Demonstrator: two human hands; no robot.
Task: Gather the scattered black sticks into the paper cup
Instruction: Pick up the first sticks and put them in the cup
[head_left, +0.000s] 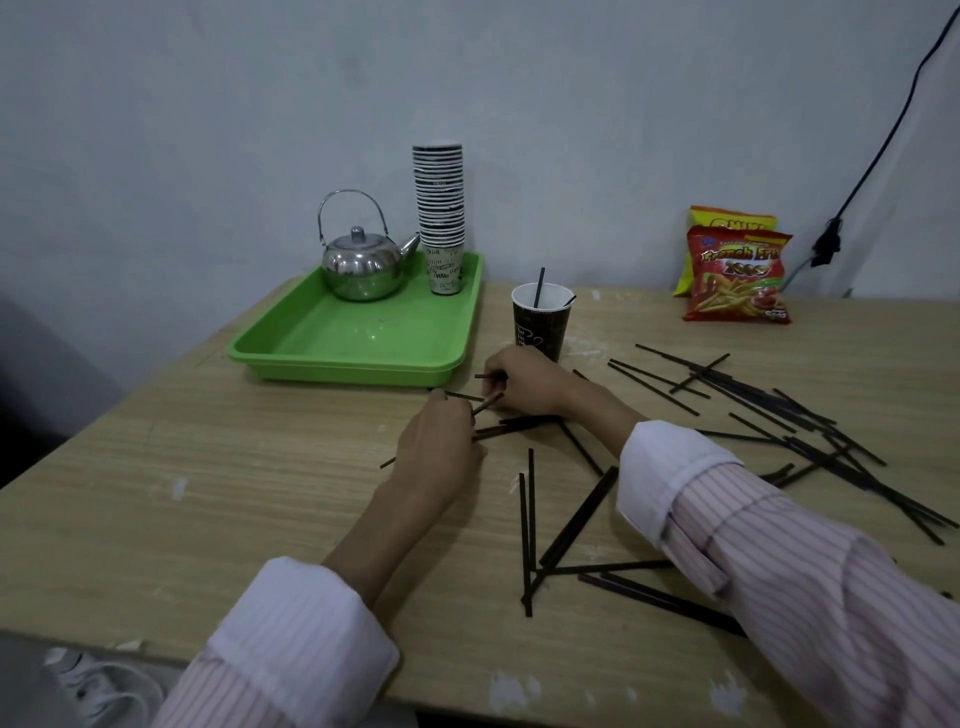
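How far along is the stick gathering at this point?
Barely started. Done: only two sticks in the cup stand inside the paper cup. In hand: the left hand and right hand each pinch picked-up sticks just in front of the cup. Left: most scattered sticks lie on the table, in the middle and in a larger pile to the right.

- Bare table lay open at lower left.
- A green tray with kettle and cup stack blocked the upper centre-left.
- The left hand and right hand crowded the near side of the paper cup at centre.
- Loose black sticks littered the right half and lower centre.
- Two snack bags stood upper right; bare table separated them from the cup.
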